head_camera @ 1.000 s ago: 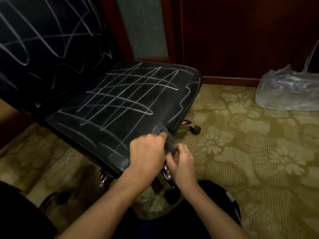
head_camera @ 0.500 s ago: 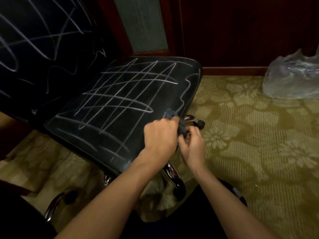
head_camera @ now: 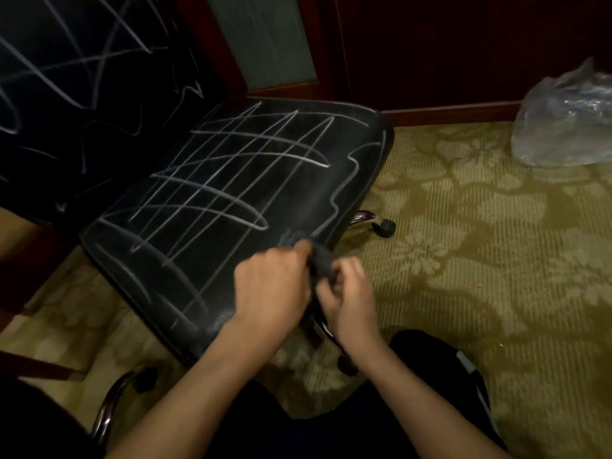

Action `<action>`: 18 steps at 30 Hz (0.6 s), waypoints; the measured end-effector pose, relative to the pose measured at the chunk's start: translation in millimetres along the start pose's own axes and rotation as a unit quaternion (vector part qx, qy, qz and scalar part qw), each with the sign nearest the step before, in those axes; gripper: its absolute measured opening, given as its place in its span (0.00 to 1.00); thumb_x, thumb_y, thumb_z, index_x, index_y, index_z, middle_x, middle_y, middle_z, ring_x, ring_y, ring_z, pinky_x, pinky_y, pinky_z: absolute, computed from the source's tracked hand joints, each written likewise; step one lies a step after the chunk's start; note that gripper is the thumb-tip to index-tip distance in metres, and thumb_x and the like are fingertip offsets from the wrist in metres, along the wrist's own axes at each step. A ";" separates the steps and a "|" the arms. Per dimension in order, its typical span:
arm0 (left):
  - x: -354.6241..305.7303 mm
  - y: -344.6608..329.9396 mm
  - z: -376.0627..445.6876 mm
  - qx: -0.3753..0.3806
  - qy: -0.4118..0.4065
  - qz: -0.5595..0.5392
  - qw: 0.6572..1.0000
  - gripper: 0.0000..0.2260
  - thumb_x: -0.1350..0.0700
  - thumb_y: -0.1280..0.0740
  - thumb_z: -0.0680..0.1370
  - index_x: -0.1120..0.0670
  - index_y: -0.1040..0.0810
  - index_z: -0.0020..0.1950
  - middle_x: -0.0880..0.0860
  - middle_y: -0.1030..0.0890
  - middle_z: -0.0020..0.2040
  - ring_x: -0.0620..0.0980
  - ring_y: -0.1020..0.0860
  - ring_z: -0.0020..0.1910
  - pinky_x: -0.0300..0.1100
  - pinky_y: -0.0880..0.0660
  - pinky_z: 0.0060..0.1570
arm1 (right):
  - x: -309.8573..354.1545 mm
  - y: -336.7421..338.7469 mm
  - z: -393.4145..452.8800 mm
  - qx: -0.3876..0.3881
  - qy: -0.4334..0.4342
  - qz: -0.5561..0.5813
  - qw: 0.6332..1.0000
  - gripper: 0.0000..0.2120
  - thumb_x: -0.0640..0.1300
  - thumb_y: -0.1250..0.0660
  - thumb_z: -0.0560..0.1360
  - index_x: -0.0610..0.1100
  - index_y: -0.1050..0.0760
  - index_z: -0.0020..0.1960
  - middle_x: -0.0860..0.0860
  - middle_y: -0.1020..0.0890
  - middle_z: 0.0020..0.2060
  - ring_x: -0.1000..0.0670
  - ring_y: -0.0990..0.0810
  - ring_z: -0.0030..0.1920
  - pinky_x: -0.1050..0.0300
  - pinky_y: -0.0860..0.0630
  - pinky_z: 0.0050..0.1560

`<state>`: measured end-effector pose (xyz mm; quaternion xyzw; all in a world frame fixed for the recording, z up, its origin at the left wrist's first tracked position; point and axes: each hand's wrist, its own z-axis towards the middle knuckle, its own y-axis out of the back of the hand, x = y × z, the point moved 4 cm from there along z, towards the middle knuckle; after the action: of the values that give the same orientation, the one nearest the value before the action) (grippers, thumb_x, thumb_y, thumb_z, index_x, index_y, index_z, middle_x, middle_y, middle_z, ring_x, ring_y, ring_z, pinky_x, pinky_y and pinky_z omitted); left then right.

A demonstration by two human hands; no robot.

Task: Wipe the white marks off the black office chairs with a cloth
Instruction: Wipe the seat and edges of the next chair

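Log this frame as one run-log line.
left hand: grips cloth | right hand: pinches cloth | cloth: at seat front corner | white marks: cover seat, backrest

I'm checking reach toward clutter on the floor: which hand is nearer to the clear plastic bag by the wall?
The right hand. It is off the seat's front edge, on the side of the plastic bag; the left hand is over the seat, farther from it. Both grip the cloth.
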<state>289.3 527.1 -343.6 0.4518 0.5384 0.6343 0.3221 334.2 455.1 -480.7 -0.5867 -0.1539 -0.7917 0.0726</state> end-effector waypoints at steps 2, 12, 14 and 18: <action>-19.2 -4.0 25.3 -0.018 -0.006 -0.008 1.000 0.09 0.49 0.38 0.81 0.46 0.26 0.60 0.52 0.18 0.51 0.56 0.18 0.49 0.44 0.35 0.38 | -14.1 7.9 29.2 -0.030 -0.028 -0.020 0.999 0.06 0.43 0.35 0.75 0.43 0.27 0.50 0.49 0.27 0.47 0.45 0.22 0.43 0.40 0.23 0.44; 13.2 -4.9 -17.9 0.042 0.008 0.031 0.999 0.10 0.45 0.40 0.81 0.44 0.28 0.61 0.50 0.20 0.53 0.54 0.20 0.52 0.44 0.35 0.39 | 2.5 -25.1 -33.9 -0.013 -0.030 0.010 0.999 0.06 0.43 0.37 0.72 0.41 0.26 0.47 0.53 0.28 0.43 0.57 0.28 0.38 0.63 0.29 0.40; 23.7 -3.7 -31.3 0.058 0.022 0.047 0.997 0.11 0.45 0.41 0.81 0.44 0.28 0.61 0.49 0.20 0.53 0.53 0.20 0.52 0.44 0.34 0.39 | 5.9 -35.1 -48.4 0.022 -0.016 0.012 1.000 0.10 0.48 0.39 0.73 0.41 0.26 0.47 0.54 0.28 0.43 0.57 0.27 0.39 0.61 0.28 0.41; 18.2 -4.0 -22.8 0.060 0.012 0.009 0.998 0.09 0.47 0.41 0.81 0.44 0.29 0.61 0.49 0.20 0.53 0.53 0.20 0.51 0.44 0.34 0.40 | 1.3 -25.3 -33.3 0.020 -0.031 0.018 0.999 0.08 0.45 0.35 0.73 0.42 0.25 0.49 0.52 0.26 0.45 0.53 0.23 0.42 0.52 0.22 0.44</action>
<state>261.0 535.3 -343.7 0.4677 0.5750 0.6091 0.2821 296.1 468.1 -492.3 -0.6122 -0.1614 -0.7683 0.0941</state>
